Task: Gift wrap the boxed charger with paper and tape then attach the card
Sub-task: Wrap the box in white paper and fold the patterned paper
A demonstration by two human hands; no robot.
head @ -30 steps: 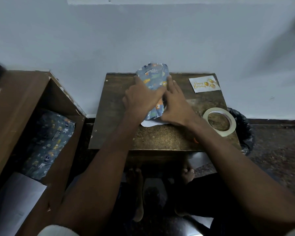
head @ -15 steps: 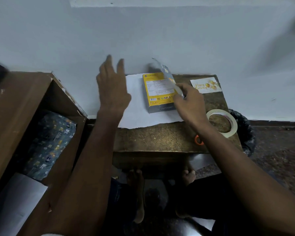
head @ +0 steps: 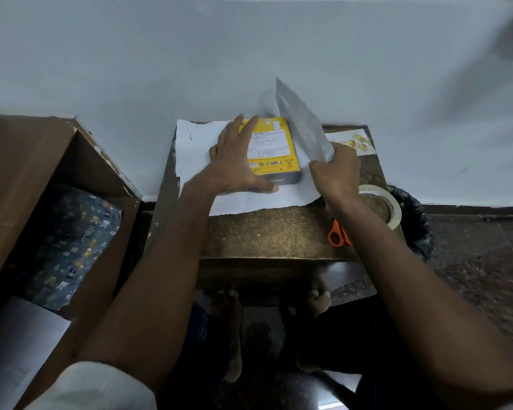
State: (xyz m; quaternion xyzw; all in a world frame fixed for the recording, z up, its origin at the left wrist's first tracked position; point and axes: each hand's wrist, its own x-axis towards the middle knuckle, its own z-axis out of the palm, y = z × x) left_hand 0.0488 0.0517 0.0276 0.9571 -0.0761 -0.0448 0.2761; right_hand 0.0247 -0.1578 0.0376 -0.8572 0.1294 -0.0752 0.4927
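There is just one camera, worn on the person's head, and it looks forward and down from close above the arms. The left hand (head: 234, 161) and right hand (head: 336, 173) sit near the middle of the picture, reaching away from the camera over the table (head: 279, 235). The wall (head: 249, 54) is past the hands, and the person's feet show under the arms.

Yellow charger box (head: 274, 149) flat on white paper (head: 196, 155), right flap raised; card (head: 354, 142) beyond; tape roll (head: 393, 202) right.
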